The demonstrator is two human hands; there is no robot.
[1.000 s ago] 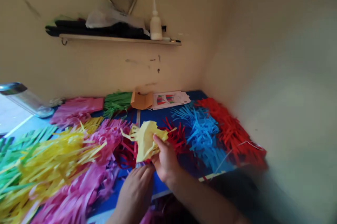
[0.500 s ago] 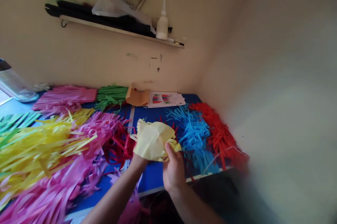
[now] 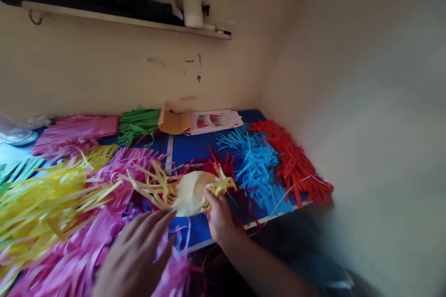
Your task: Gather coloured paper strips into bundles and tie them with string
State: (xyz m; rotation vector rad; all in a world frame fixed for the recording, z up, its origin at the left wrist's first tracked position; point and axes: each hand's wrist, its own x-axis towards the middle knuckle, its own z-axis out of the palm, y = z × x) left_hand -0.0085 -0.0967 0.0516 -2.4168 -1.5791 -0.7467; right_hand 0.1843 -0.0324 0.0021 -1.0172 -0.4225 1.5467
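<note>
My right hand (image 3: 220,218) grips the right part of a pale yellow fringed paper (image 3: 195,190) between thumb and fingers. The paper's smooth middle faces up, and its strips spread out to the left and right over the blue table (image 3: 195,141). My left hand (image 3: 135,253), somewhat blurred, is nearer the camera at the lower left, with its fingers stretched out and nothing in them. Its fingertips come close to the paper's lower left edge; whether they touch it I cannot tell. Dark red fringe (image 3: 219,162) lies behind the paper.
Yellow (image 3: 52,194), pink (image 3: 76,250), green (image 3: 139,122), blue (image 3: 259,171) and red fringes (image 3: 296,162) cover much of the table. A printed card (image 3: 216,120) lies by the wall beside brown paper (image 3: 174,122). Above is a shelf (image 3: 121,19) with a white bottle (image 3: 193,4).
My left hand has come away from the paper toward the camera and opened. The yellow strips now fan out leftward. The camera view has shifted, and the shelf sits higher.
</note>
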